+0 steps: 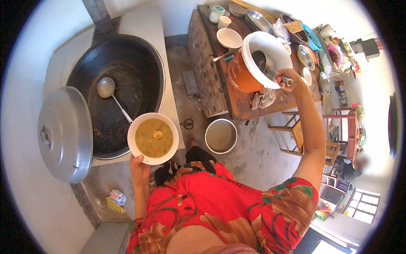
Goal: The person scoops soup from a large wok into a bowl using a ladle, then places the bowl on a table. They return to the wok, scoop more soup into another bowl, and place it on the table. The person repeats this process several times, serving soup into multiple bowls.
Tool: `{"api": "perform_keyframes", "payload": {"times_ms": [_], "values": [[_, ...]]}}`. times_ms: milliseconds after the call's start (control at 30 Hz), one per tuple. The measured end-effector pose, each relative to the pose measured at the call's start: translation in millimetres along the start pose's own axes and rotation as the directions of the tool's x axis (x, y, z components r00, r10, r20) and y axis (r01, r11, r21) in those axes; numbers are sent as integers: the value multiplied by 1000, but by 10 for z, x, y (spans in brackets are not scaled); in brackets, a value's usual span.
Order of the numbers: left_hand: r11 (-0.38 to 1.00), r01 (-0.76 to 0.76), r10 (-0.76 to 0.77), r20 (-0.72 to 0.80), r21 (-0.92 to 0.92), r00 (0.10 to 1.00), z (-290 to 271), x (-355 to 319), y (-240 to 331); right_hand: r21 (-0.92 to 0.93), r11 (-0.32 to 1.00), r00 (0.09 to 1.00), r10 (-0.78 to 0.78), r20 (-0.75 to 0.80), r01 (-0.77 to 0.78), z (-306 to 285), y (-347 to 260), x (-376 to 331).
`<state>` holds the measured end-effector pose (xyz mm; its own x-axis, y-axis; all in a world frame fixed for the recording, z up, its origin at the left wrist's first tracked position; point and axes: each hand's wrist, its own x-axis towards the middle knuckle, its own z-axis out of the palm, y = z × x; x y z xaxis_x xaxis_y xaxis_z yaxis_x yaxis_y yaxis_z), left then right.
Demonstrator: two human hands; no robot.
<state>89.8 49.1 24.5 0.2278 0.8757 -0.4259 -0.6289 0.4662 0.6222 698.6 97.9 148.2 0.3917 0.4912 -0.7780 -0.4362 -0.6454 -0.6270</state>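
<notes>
My left hand [138, 169] grips the near rim of a white bowl [132, 139] in front of me. Yellowish soup [153, 142] with bits of orange and green fills much of it. Out to the right, my right hand [288, 80] is closed round the thick metal handle of a ladle [259, 59]. Its dark round head is down inside a white-lined orange bucket [243, 74], partly hidden by the wall and my hand. The bucket stands on a brown table. Beyond the bowl, a second ladle [106, 87] with a pale handle lies in a big black wok [127, 72].
A large metal lid [65, 131] leans over the wok's left side. On the floor stand a metal basin [221, 135] of cloudy liquid and scissors [187, 124]. The table [245, 112] carries a crumpled cloth [263, 100], a white bowl [229, 38] and several dishes. A wooden stool [292, 133] stands beside it.
</notes>
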Motion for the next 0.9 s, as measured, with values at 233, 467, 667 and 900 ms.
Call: {"api": "perform_keyframes", "payload": {"times_ms": [233, 467, 667, 900], "values": [[998, -37, 36, -31, -49, 999, -11, -85, -6, 578, 779, 939, 39, 343, -243, -157, 195, 185], [998, -49, 48, -27, -30, 998, -83, -87, -65, 863, 445, 870, -297, 394, -239, -169, 639, -175], [997, -67, 67, 4, -28, 998, -128, -99, -21, 925, 308, 728, -579, 368, -223, -137, 849, -545], [995, -87, 88, 29, -54, 996, -233, -114, -21, 927, 359, 579, -736, 351, -107, 50, 648, -1163]]}}
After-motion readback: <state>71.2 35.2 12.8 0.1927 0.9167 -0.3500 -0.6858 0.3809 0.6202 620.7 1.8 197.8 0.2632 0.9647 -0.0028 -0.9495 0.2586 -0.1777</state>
